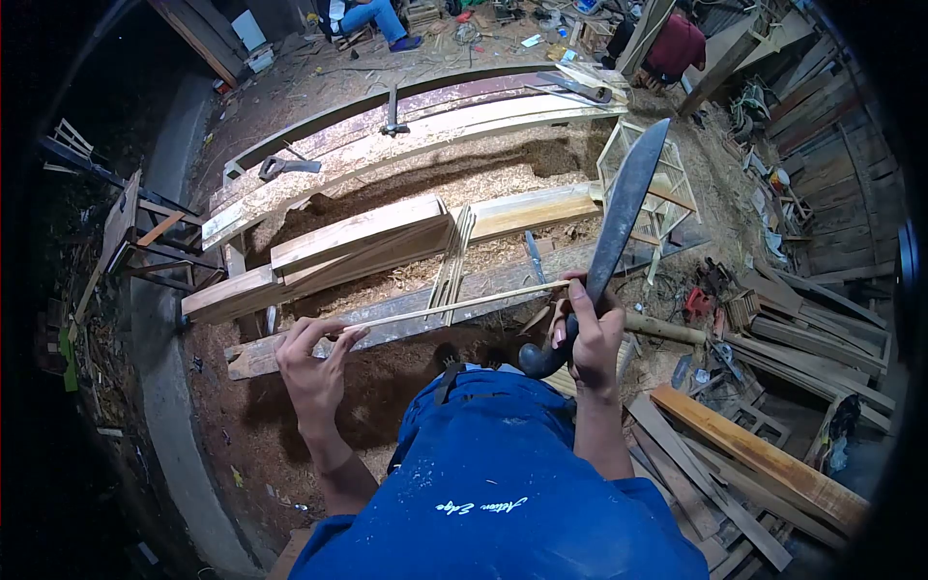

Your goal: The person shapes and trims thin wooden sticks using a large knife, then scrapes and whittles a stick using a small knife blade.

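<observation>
A thin pale wood strip stretches almost level between my two hands, above the bench. My left hand pinches its left end between thumb and fingers. In my right hand is the dark curved handle of a machete, its broad blade pointing up and away. The strip's right end meets the thumb of that same hand, near the base of the blade. Several similar thin strips lie across the beams just beyond. A chisel-like blade rests near them.
Ahead stand thick beams and a long plank bench with a hammer, a handsaw and shavings. A slatted wooden frame leans at right. Boards pile up at lower right. Two people sit or crouch farther back.
</observation>
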A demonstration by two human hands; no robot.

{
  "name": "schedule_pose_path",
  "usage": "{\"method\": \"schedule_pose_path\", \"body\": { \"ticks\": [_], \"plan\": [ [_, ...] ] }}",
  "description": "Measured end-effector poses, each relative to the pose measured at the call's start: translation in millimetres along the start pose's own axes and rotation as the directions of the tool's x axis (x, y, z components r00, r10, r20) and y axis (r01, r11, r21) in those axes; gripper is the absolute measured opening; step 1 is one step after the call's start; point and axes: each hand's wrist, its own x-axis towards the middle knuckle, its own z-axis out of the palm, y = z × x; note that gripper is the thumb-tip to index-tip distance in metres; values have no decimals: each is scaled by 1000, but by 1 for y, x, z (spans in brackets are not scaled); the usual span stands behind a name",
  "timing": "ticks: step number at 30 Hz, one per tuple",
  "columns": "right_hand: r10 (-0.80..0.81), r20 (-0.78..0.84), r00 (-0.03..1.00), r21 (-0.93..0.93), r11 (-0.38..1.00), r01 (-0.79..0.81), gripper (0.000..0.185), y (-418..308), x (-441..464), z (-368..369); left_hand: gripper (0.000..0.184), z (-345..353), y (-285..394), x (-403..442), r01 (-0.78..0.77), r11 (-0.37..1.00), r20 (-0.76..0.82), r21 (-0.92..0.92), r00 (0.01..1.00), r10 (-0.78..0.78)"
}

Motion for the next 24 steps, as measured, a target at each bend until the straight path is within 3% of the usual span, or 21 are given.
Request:
{"method": "schedule_pose_path", "body": {
  "ticks": [2,6,8,10,12,14,16,18,19,20,21,23,24],
  "plan": [
    [4,3,1000,13,1000,-4,17,1,0,-2,19,-2,4,1,-143,981,14,132,990,143],
    [-19,-12,1000,-13,1000,19,17,-3,1,2,13,8,1,-3,-266,951,141,156,959,245],
    [-59,-83,995,-48,997,55,19,-5,4,5,9,21,-2,-8,-18,982,294,-188,953,74],
    [-97,-81,992,-68,993,92,26,-3,5,1,10,30,-2,-8,-94,970,273,-223,950,155],
    [-224,-23,974,-200,956,215,35,6,4,-8,14,36,-2,-11,84,966,371,-244,928,13],
    [-267,5,964,-218,940,261,41,12,-7,-9,18,42,4,-15,145,950,398,-276,917,-24],
    [-241,174,955,-497,815,296,32,10,-17,-5,17,50,7,-19,279,900,414,-334,902,-126],
    [-306,353,884,-595,656,465,45,12,-24,-4,19,54,12,-21,270,890,402,-368,909,-109],
    [-301,457,837,-627,559,543,58,15,-26,-6,19,56,14,-21,271,885,394,-378,912,-111],
    [-278,510,814,-658,483,578,55,17,-29,-6,19,58,17,-21,271,881,386,-388,916,-111],
    [-287,555,781,-639,454,621,56,17,-31,0,19,59,22,-21,269,881,387,-389,916,-109],
    [-263,591,762,-635,431,641,56,18,-35,5,18,58,34,-21,458,784,508,-419,834,-216],
    [-236,628,742,-628,409,662,57,18,-37,6,18,60,36,-23,457,785,506,-419,835,-216]
  ]
}}
